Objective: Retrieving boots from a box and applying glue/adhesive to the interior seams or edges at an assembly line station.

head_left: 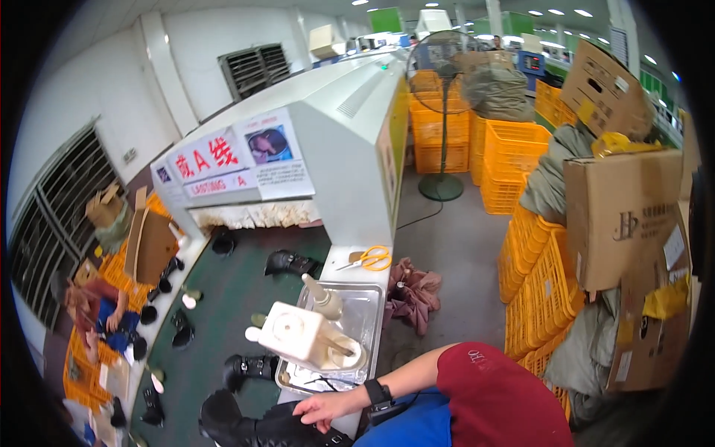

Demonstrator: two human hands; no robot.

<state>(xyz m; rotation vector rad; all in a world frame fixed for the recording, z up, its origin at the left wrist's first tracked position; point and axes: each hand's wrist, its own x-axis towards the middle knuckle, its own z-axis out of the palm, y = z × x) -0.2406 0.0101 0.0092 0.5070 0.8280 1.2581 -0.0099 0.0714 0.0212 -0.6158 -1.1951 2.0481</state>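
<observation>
My right hand (328,410), with a dark band on its wrist, reaches in from the right over a black boot (231,421) at the lower edge. Its fingers are stretched out and apart, against or just above the boot's shaft; contact is hard to tell. My left hand is out of sight. Just beyond, a metal tray (376,316) holds a white square container (287,331) and a pale narrow-necked bottle (325,299). A stick stands in the container's round opening. Another black buckled boot (249,367) lies left of the tray, on the green conveyor belt (216,313).
Yellow-handled scissors (372,258) lie beyond the tray, before a large grey machine (342,141) spanning the belt. More boots dot the belt. Across it sits a co-worker (97,309). Orange crates (540,298) and cartons (622,220) stack up on the right, near a standing fan (445,112).
</observation>
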